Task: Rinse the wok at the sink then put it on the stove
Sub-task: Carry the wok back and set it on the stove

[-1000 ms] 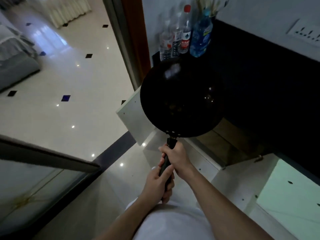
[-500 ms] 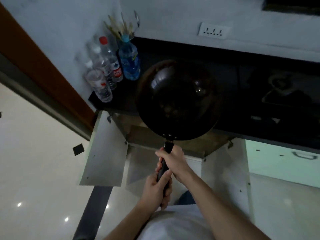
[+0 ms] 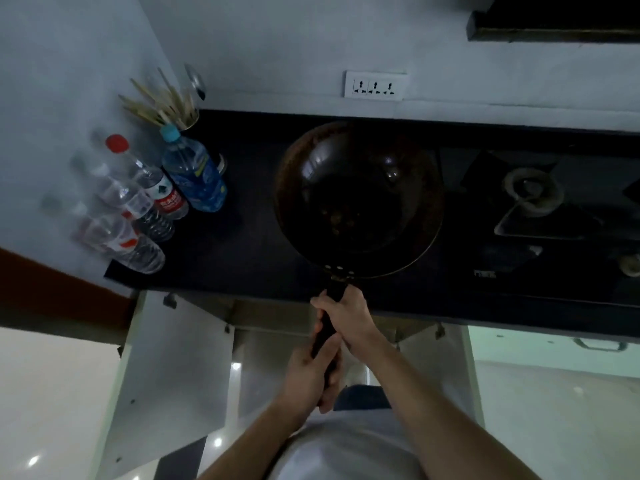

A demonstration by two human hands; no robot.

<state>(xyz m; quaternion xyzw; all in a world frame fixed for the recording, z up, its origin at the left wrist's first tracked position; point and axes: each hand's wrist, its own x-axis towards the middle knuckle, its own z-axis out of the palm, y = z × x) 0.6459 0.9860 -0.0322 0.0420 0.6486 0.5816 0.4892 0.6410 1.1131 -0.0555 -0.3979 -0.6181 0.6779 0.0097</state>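
We hold the wok by its long dark handle with both hands, the right hand nearer the pan and the left hand behind it. The wok sits over the dark countertop, left of the stove burner. Plastic bottles and a cup of chopsticks stand at the far left, and the cabinet doors below are open.

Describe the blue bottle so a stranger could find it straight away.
Start at the dark counter and go to its left end by the wall, where plastic bottles cluster. The blue bottle stands nearest the wok, before the chopstick holder; its neighbours are clear.
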